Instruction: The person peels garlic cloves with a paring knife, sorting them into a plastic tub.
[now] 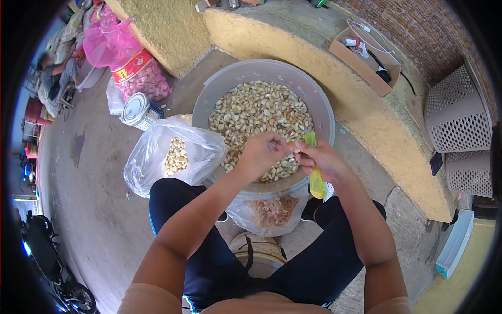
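A large grey tub [327, 104] full of garlic cloves [261, 107] stands before my knees. Over its near part, my left hand [261, 155] pinches what looks like a garlic clove, mostly hidden by the fingertips. Close beside it, my right hand [324, 161] is closed around a knife with a yellow-green handle [316, 183]; its blade is hardly visible. The fingertips of both hands nearly meet. To the left sits an open clear plastic bag [141, 165] with peeled cloves [177, 157] inside. Below the tub, another plastic bag [243, 217] holds papery skins [274, 211].
A pink net sack [144, 78] of garlic and a metal can [138, 111] stand at the left. A yellow raised ledge [366, 128] curves along the right, carrying a cardboard box [361, 68]. Grey perforated baskets [457, 112] are at far right. Another person [52, 76] sits far left.
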The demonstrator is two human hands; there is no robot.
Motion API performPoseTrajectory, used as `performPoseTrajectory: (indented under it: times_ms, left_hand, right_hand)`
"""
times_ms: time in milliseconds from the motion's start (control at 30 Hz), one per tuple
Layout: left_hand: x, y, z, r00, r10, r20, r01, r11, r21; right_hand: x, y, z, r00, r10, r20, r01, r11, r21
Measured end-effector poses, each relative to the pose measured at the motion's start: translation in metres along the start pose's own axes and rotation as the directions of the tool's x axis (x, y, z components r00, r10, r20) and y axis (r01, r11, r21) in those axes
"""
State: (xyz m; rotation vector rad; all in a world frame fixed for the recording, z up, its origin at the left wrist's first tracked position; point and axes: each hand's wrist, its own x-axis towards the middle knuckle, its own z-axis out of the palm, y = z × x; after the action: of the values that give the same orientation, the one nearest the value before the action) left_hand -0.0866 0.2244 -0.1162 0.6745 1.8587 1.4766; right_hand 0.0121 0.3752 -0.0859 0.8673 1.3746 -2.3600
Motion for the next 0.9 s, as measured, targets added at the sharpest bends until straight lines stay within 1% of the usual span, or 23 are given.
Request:
performPoseTrajectory:
  times_ms: [100,200,300,333,400,500,600,700,800,900]
  left_hand:
    - [-0.003,0.002,0.002,0.999,0.021,0.046,-0.027,0.993,0.114]
    - [-0.002,0.006,-0.002,0.985,-0.085,0.147,0.097,0.993,-0.072]
    - [0.0,0.005,-0.004,0.986,-0.067,0.155,0.096,0.977,-0.19]
    - [0.001,0.005,-0.004,0.987,-0.054,0.153,0.081,0.982,-0.173]
    - [0.001,0.003,-0.005,0.989,-0.03,0.148,0.05,0.989,-0.138]
    - [0.001,0.003,-0.006,0.986,0.018,0.165,0.0,0.994,-0.108]
    - [0.001,0.012,-0.013,0.985,-0.04,0.165,0.039,0.999,0.01]
    - [0.011,-0.004,-0.021,0.998,0.062,0.01,-0.061,0.998,-0.005]
    - [0.012,0.004,-0.035,0.997,0.029,0.075,-0.02,0.993,-0.115]
    - [0.006,0.011,-0.027,0.99,0.127,0.055,-0.127,0.992,0.001]
  right_hand:
    - [-0.002,-0.001,0.007,0.999,-0.043,-0.005,0.043,0.999,-0.031]
    - [0.001,0.002,0.004,0.999,-0.026,0.021,0.026,1.0,-0.005]
    - [-0.001,0.001,0.004,0.993,-0.091,0.076,0.094,0.995,-0.035]
    - [-0.002,0.001,0.007,0.987,-0.15,0.053,0.156,0.975,-0.157]
    - [-0.004,0.002,0.013,0.962,-0.271,0.031,0.261,0.882,-0.393]
    - [0.001,0.007,0.012,0.947,-0.321,0.002,0.287,0.844,-0.453]
    - [-0.001,0.003,0.011,0.955,-0.295,-0.002,0.255,0.829,-0.497]
    - [0.001,0.006,0.009,0.955,-0.296,-0.024,0.253,0.854,-0.455]
    - [-0.003,0.0,0.009,0.957,-0.287,-0.028,0.243,0.853,-0.462]
    - [-0.005,-0.001,0.009,0.958,-0.286,-0.007,0.234,0.797,-0.557]
